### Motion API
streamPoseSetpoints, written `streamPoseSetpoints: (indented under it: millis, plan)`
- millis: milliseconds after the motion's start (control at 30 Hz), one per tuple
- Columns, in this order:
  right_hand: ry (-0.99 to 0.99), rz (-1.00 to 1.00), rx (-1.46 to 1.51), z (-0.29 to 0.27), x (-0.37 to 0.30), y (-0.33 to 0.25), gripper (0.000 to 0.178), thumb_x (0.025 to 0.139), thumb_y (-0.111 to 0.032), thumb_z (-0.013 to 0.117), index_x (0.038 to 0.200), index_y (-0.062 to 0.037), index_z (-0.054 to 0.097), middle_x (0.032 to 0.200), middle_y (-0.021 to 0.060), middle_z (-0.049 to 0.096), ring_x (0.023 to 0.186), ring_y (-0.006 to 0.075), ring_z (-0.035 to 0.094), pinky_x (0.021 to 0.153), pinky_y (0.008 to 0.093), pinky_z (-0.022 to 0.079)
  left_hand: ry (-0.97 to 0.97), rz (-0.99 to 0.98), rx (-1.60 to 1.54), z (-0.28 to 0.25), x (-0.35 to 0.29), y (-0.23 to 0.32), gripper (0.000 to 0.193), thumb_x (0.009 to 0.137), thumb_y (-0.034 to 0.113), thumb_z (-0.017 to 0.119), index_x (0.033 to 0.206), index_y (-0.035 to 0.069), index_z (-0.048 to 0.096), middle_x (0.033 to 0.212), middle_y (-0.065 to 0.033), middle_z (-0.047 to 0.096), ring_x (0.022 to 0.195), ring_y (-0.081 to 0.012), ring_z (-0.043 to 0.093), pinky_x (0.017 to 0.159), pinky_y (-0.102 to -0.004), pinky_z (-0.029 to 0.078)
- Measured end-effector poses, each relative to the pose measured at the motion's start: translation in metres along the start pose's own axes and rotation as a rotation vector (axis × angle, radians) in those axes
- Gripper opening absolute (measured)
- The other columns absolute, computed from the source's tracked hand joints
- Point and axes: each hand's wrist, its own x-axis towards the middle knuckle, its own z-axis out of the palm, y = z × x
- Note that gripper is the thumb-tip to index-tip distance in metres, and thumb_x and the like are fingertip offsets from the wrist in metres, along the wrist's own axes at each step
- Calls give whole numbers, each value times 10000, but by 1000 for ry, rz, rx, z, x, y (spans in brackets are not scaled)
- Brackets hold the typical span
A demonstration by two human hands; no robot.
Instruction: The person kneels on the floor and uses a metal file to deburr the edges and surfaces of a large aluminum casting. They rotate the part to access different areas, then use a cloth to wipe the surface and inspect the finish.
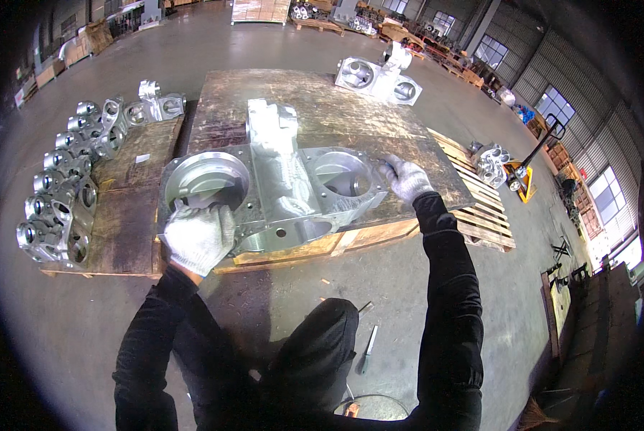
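Observation:
A large silvery metal casting lies in front of me at the near edge of a dark wooden board. It has two wide round openings with bolt holes around them and a raised block between. My left hand, in a white knit glove, is closed over its near left rim, with the fingers at the larger opening. At the casting's right end my right hand, gloved too, has its fingers curled against the corner by the smaller opening. The fingertips of both hands are partly hidden.
The stained board bears a second casting at its far right corner. A lower wooden platform on the left holds a row of several smaller castings. A slatted pallet, a yellow pallet jack and a green-handled file-like tool are on the floor.

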Motion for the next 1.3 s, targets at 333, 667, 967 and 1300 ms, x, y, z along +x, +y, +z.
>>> streamPoseSetpoints:
  millis: [333, 667, 967, 1300]
  plan:
    - [-84, 2, 13, 2, 33, 0, 345, 1034, -375, 568, 1271, -158, 693, 1151, 196, 739, 1105, 406, 687, 943, 481, 558, -6, 76, -33, 9, -8, -7, 82, 852, 143, 642, 798, 82, 649, 682, -100, 587, 615, -332, 606, 644, -453, 497]
    - [-69, -24, -30, -1, 38, 0, 332, 1028, -377, 582, 1275, -189, 702, 1120, 186, 750, 1064, 403, 702, 912, 482, 568, -97, 44, 10, 18, -17, -13, 117, 864, 189, 616, 818, 82, 634, 699, -102, 597, 642, -335, 626, 682, -463, 510]
    - [-30, -33, -10, 7, 38, 9, 334, 1021, -370, 592, 1273, -180, 703, 1114, 190, 749, 1053, 402, 705, 910, 472, 571, -122, 35, -3, 16, -20, -15, 196, 812, 238, 653, 894, 60, 660, 776, -130, 657, 705, -353, 657, 715, -465, 512]
    - [-29, -76, -42, 5, 39, 5, 336, 1019, -350, 579, 1279, -174, 698, 1081, 183, 755, 1010, 396, 715, 879, 470, 579, -140, 83, 27, 7, -7, -9, 151, 851, 202, 655, 895, 74, 723, 731, -106, 671, 647, -317, 653, 660, -437, 518]
